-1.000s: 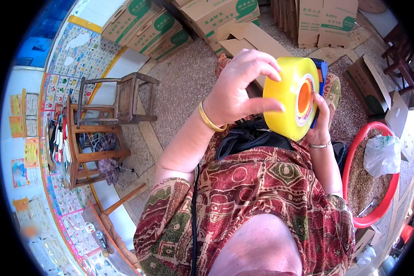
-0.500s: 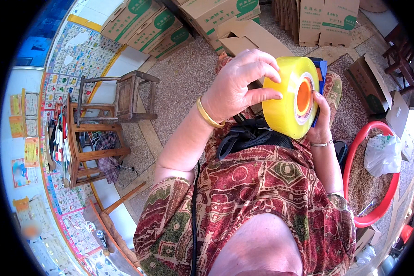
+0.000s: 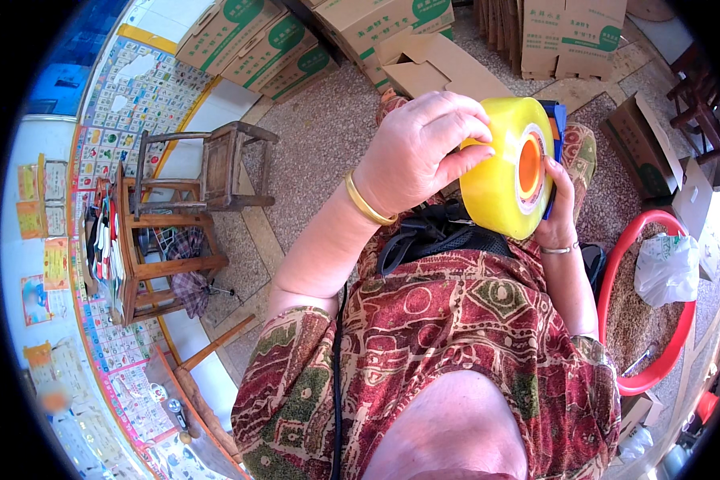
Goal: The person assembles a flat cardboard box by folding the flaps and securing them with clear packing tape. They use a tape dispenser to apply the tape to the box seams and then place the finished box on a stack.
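Note:
A thick roll of yellow-clear packing tape point(image 3: 488, 188) with an orange hub sits on a blue tape dispenser point(image 3: 558, 124), raised over my lap. My right hand point(image 3: 556, 212), with a silver bracelet, grips the dispenser from the right, its thumb against the roll's side face near the hub. The rest of those fingers are hidden behind it. From the left, my left hand point(image 3: 424, 148), wearing a gold bangle, pinches at the roll's outer surface with thumb and bent fingers close together. Whether a loose tape end lies between them is too small to see.
Beyond my hands lies an opened cardboard box point(image 3: 448, 68), with stacked cartons point(image 3: 376, 32) behind it. A wooden chair point(image 3: 224, 168) stands at left. To the right are a red-rimmed tub point(image 3: 664, 372) holding brown grainy material, a white plastic bag point(image 3: 666, 268) and another open carton point(image 3: 640, 144).
My left thumb has come up closer to the fingers at the tape's surface, and that hand has shifted slightly right. The roll and my right hand have barely moved.

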The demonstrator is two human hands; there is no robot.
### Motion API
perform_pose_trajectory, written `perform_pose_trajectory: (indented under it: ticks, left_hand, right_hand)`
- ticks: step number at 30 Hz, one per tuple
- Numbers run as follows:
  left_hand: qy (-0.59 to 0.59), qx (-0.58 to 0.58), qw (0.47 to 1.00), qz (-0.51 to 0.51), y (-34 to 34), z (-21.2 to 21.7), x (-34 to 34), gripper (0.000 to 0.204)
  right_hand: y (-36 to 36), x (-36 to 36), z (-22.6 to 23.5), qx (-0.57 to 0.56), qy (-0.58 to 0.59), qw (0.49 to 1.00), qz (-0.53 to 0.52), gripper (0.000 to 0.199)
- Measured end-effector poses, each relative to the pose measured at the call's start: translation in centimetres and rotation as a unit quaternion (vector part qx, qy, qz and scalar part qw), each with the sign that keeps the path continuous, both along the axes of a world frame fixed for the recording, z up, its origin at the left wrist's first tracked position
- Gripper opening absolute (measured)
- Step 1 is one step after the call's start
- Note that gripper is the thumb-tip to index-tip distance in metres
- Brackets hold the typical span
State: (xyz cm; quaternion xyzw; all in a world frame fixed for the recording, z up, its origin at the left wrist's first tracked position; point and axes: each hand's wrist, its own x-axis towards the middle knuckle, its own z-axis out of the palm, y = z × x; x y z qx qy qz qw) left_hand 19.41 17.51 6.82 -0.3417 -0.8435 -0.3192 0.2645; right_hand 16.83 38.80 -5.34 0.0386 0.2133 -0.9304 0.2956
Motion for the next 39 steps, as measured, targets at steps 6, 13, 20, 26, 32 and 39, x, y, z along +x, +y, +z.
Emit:
perform_pose_trajectory:
  ticks: [6, 13, 20, 26, 32, 39]
  left_hand:
    - [0.048, -0.044, 0.994, 0.083, 0.4, -0.8, -0.1, 0.015]
    - [0.013, 0.038, 0.999, -0.01, -0.4, -0.3, 0.0, 0.021]
    - [0.007, -0.018, 1.0, 0.021, -0.7, -0.2, 0.5, 0.02]
    - [0.004, -0.03, 0.997, 0.072, -0.4, -0.6, 0.8, 0.016]
    - [-0.024, 0.052, 0.998, 0.029, -0.4, -0.7, 0.9, 0.019]
    - [-0.022, 0.009, 0.999, 0.036, -0.8, -0.5, 1.1, 0.022]
  right_hand:
    - [0.2, -0.2, -0.6, 0.014, 0.021, 0.999, 0.034, 0.048]
    - [-0.5, 0.6, 1.5, 0.031, -0.012, 0.999, -0.011, 0.048]
    - [-0.2, 0.0, 0.9, 0.069, 0.013, 0.998, 0.005, 0.046]
    - [-0.2, -0.1, 0.4, 0.083, 0.014, 0.996, -0.004, 0.046]
    - [-0.7, 0.5, 2.0, 0.078, -0.016, 0.996, -0.038, 0.045]
    - [-0.3, 0.2, 1.1, 0.109, 0.009, 0.994, -0.013, 0.045]
